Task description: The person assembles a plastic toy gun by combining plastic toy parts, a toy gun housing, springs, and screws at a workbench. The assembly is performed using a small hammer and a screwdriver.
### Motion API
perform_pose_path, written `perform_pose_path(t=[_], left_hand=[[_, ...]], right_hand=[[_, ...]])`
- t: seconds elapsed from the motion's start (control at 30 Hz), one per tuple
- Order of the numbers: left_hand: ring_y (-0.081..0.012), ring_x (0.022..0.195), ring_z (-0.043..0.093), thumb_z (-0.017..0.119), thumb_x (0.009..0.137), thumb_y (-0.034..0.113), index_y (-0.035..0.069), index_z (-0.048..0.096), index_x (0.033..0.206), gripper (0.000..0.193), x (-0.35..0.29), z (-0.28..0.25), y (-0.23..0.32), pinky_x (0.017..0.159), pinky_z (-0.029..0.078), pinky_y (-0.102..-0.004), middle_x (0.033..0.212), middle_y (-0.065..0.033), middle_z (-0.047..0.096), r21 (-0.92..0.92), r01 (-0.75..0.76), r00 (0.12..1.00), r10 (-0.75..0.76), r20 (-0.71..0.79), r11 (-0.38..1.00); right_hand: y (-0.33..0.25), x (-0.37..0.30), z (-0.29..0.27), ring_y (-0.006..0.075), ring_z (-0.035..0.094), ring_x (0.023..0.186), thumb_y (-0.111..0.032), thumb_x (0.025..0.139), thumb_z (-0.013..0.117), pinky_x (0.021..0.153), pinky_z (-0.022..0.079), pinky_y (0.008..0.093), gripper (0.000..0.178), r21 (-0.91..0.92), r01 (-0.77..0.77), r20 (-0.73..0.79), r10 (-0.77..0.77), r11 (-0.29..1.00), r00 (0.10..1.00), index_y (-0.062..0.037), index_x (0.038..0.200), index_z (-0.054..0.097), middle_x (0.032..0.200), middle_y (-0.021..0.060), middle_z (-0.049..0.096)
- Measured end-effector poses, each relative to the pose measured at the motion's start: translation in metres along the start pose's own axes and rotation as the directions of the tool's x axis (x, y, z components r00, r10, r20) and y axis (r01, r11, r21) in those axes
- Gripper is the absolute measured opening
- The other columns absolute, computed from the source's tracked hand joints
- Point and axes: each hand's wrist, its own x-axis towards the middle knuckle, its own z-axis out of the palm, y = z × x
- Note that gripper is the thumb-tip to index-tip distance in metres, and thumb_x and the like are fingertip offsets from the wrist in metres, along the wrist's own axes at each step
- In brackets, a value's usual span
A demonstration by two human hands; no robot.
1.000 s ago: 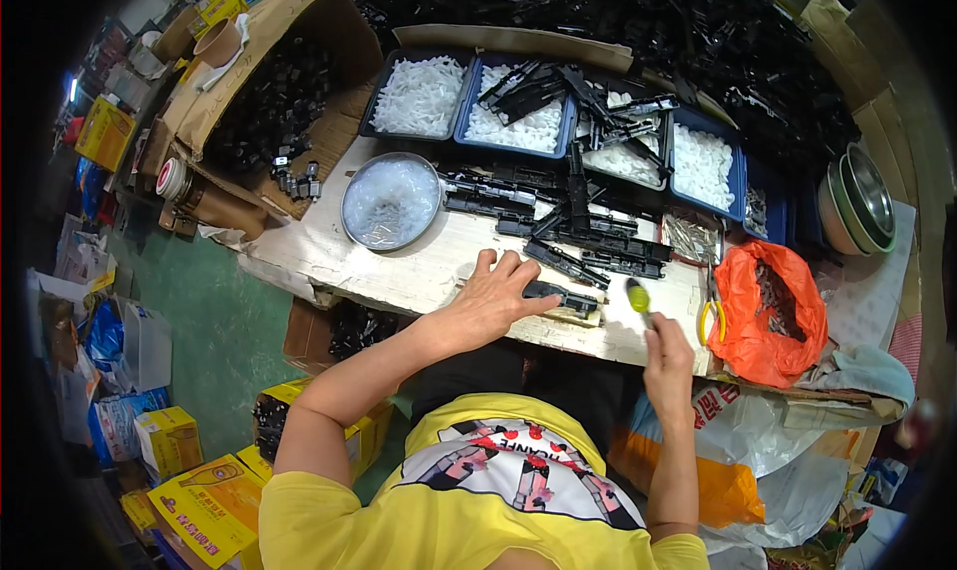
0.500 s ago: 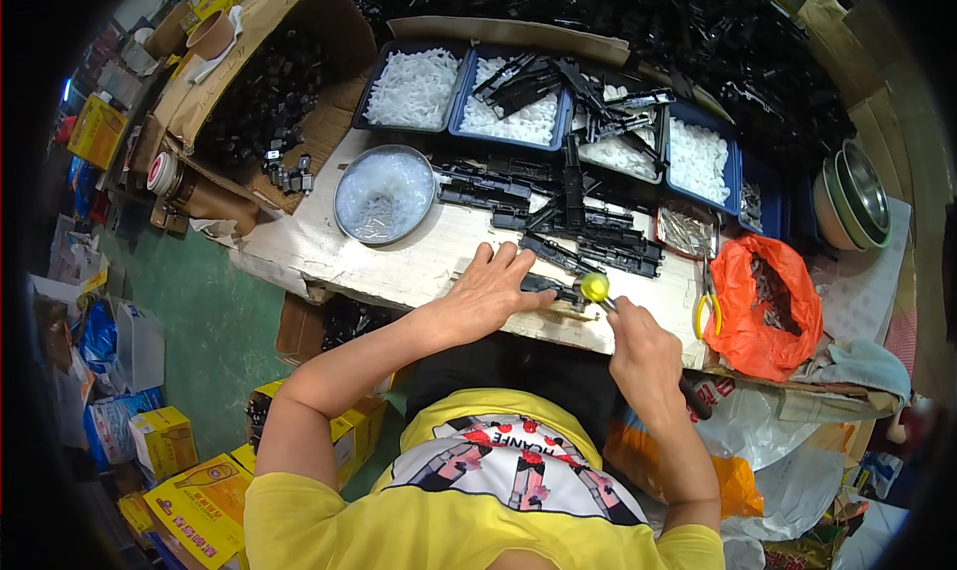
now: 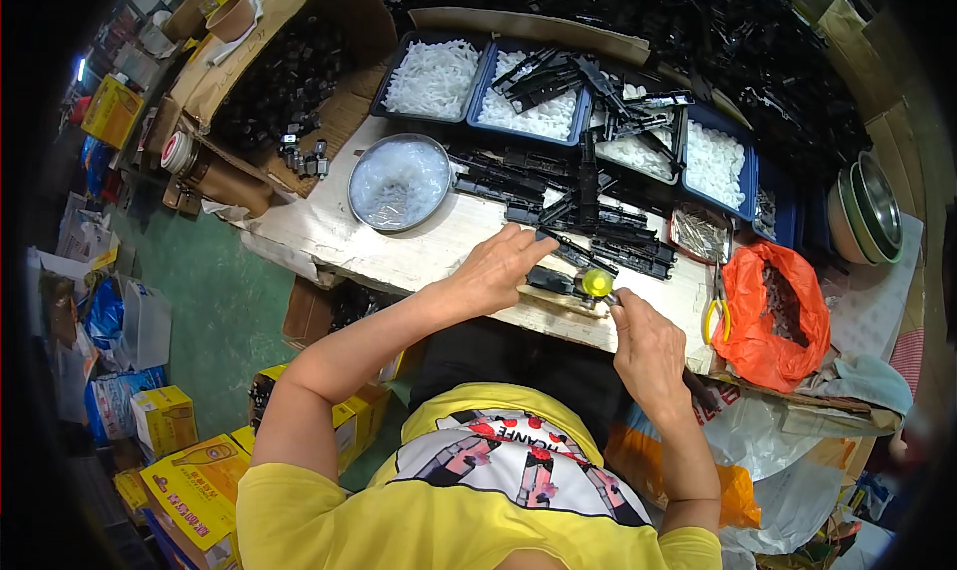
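Note:
My right hand is closed round the handle of a small mallet with a translucent yellow head. The dark end of its handle sticks out past my wrist. Under and beside the mallet head, a black elongated part lies near the front edge of the table. My left hand rests beside this part with fingers stretched out, their tips near another black part. Whether they touch it I cannot make out. Farther back, several similar black parts lie in rows on the white tabletop.
A round metal bowl of clear small pieces stands to the left. Behind are blue trays of white pieces, some under black parts. On the right are yellow-handled pliers, a red plastic bag and stacked bowls. A cardboard box stands far left.
My left hand has shifted from lying over the black part to its far left side, fingertips higher. The mallet head stays close above the part. The whole view has shifted slightly.

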Motion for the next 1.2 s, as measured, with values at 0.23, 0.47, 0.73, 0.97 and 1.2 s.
perform_pose_path(t=[0.23,0.47,0.73,0.97,1.2], left_hand=[[-0.0278,0.084,0.048,0.061,0.062,-0.010,0.002,0.038,0.124,0.067,-0.005,0.009,-0.003,0.073,0.044,-0.0362,0.093,-0.0108,0.056,-0.021,0.026,0.992,-0.029,-0.119,0.999],[-0.0265,0.084,0.049,0.061,0.064,-0.010,0.003,0.035,0.127,0.069,-0.023,0.023,0.000,0.074,0.042,-0.0354,0.091,-0.0109,0.055,-0.182,0.022,0.942,-0.082,-0.327,0.983],[-0.0305,0.097,0.041,0.061,0.063,-0.006,0.004,0.030,0.130,0.075,-0.045,0.027,0.011,0.085,0.031,-0.0403,0.110,-0.0144,0.046,-0.210,0.096,0.843,-0.192,-0.503,0.973],[-0.0307,0.099,0.040,0.044,0.055,-0.014,0.006,0.030,0.130,0.079,-0.065,0.018,0.005,0.092,0.029,-0.0391,0.109,-0.0149,0.043,-0.329,0.230,0.823,-0.363,-0.437,0.916],[-0.0300,0.100,0.040,0.043,0.054,-0.014,0.007,0.031,0.130,0.080,-0.063,0.009,0.009,0.093,0.030,-0.0381,0.107,-0.0137,0.043,-0.397,0.240,0.829,-0.400,-0.390,0.886]], right_hand=[[-0.010,0.030,0.026,0.0349,0.056,0.051,-0.014,0.084,0.051,0.045,0.044,0.0425,0.016,-0.034,-0.037,0.124,0.041,0.999,0.991,-0.0030,0.097,0.053,0.068,0.0152,0.059],[-0.019,0.037,0.032,0.0345,0.056,0.051,-0.014,0.084,0.052,0.044,0.044,0.0428,0.015,-0.102,-0.018,0.117,0.030,0.995,0.993,-0.0030,0.094,0.054,0.065,0.0146,0.059],[-0.041,0.054,0.037,0.0319,0.058,0.056,-0.018,0.086,0.052,0.049,0.044,0.0402,0.016,-0.156,0.025,0.170,0.002,0.987,0.985,-0.0057,0.096,0.055,0.068,0.0130,0.061],[-0.041,0.028,0.038,0.0260,0.054,0.050,-0.017,0.080,0.059,0.044,0.042,0.0380,0.019,0.020,0.241,-0.152,-0.235,0.970,0.960,-0.0075,0.095,0.055,0.059,0.0077,0.051],[-0.023,0.011,0.048,0.0259,0.052,0.048,-0.017,0.079,0.060,0.044,0.041,0.0365,0.022,0.012,0.225,-0.095,-0.223,0.974,0.970,-0.0066,0.098,0.057,0.059,0.0078,0.051]])
